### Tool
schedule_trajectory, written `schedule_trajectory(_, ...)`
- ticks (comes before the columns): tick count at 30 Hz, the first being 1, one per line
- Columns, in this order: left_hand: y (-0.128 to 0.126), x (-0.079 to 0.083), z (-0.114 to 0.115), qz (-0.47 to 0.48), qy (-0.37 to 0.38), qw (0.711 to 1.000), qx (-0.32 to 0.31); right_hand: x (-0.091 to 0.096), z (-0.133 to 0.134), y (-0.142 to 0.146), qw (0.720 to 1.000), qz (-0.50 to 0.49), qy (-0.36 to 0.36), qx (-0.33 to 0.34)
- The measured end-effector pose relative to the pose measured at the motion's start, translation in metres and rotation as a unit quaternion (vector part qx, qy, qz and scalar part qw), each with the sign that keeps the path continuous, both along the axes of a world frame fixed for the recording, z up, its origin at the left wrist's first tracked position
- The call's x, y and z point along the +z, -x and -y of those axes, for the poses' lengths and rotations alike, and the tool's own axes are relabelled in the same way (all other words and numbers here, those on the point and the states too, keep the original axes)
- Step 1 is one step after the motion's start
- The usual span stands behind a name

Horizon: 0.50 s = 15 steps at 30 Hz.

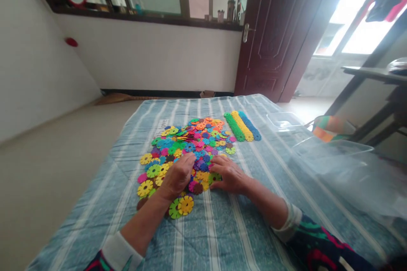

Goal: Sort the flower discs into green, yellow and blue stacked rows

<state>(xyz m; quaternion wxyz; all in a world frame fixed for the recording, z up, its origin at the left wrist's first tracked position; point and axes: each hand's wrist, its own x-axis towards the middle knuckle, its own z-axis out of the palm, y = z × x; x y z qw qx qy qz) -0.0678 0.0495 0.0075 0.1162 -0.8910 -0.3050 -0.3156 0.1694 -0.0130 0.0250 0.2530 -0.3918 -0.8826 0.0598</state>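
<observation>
Plastic snowflake discs [187, 152] lie in a loose, many-coloured heap on a striped blue quilt [203, 241]. Both hands rest palm-down on the heap's near edge, the left hand [178, 175] flat, the right hand [230, 173] slightly curled, neither visibly gripping anything. Just beyond, to the far right, three snapped-together rods of green, yellow and blue discs [242, 126] lie side by side.

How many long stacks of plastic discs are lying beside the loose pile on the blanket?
3: a green stack, a yellow stack and a blue stack, side by side, to the right of the loose pile.
</observation>
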Motion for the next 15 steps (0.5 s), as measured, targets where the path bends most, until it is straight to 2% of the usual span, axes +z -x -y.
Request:
schedule_trajectory(8,0.0027,0.0009,0.0000,-0.025,-0.043,0.999,0.004,-0.0073,-0.0028,0.0070,1.000,-0.014,-0.025,-0.006)
schedule_trajectory(15,0.0045,0.0005,-0.0020,-0.031,-0.063,0.998,0.003,-0.0052,-0.0047,0.0078,0.999,0.013,-0.030,-0.003)
